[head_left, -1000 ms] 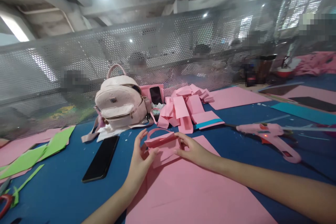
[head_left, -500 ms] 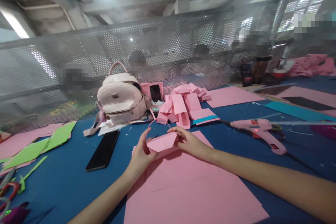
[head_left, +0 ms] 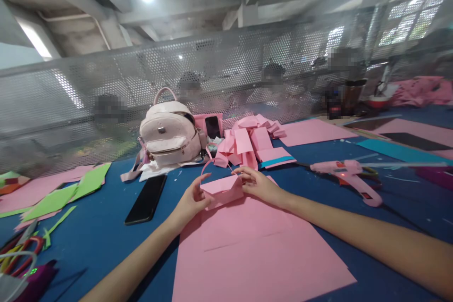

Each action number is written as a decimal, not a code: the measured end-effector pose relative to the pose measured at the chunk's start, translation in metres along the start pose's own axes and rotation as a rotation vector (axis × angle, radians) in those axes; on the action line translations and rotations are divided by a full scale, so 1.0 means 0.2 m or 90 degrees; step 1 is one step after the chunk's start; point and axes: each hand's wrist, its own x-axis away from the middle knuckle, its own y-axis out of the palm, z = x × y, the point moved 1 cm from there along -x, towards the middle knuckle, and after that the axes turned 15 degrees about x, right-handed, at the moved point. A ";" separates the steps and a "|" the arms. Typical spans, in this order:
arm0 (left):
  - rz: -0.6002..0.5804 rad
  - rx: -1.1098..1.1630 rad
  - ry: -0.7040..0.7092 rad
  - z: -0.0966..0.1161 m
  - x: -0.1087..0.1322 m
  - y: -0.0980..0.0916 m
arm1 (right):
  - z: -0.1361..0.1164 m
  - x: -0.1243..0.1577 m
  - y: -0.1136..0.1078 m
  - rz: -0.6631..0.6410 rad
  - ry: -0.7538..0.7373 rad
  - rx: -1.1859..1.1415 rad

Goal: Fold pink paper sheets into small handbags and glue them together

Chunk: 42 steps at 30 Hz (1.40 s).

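Between my two hands is a small pink paper bag (head_left: 223, 191), folded, with a flap on its front and a thin looped handle rising above it. My left hand (head_left: 194, 197) grips its left end, thumb in front and fingers behind. At the right end, my right hand (head_left: 255, 184) pinches the side near the foot of the handle; part of that corner is hidden by the fingers. Beneath lies a stack of pink paper sheets (head_left: 262, 250), with a faint dark line across the top one.
A pink glue gun (head_left: 348, 174) rests at right. Beyond my hands stand a pale backpack (head_left: 170, 134) and a pile of folded pink paper pieces (head_left: 244, 141). A black phone (head_left: 146, 199), green paper (head_left: 53, 203) and scissors (head_left: 26, 250) lie left. A perforated metal screen (head_left: 226, 71) runs behind.
My hands have tipped the paper bag a little, so more of its front below the flap and more of its handle loop shows. The view has shifted slightly left.
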 end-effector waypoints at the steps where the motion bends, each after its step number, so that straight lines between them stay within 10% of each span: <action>1: -0.013 0.002 -0.009 0.01 0.00 -0.01 | 0.00 0.00 -0.01 -0.002 0.003 0.000; 10: -0.081 0.032 -0.052 0.03 0.01 -0.06 | -0.03 0.01 -0.02 -0.001 0.017 0.002; 27: 0.180 -0.063 0.107 -0.07 0.02 0.13 | -0.06 0.02 0.10 0.064 -0.040 0.090; 42: 0.188 -0.057 0.152 -0.07 0.01 0.16 | -0.01 0.01 0.10 0.073 -0.030 0.092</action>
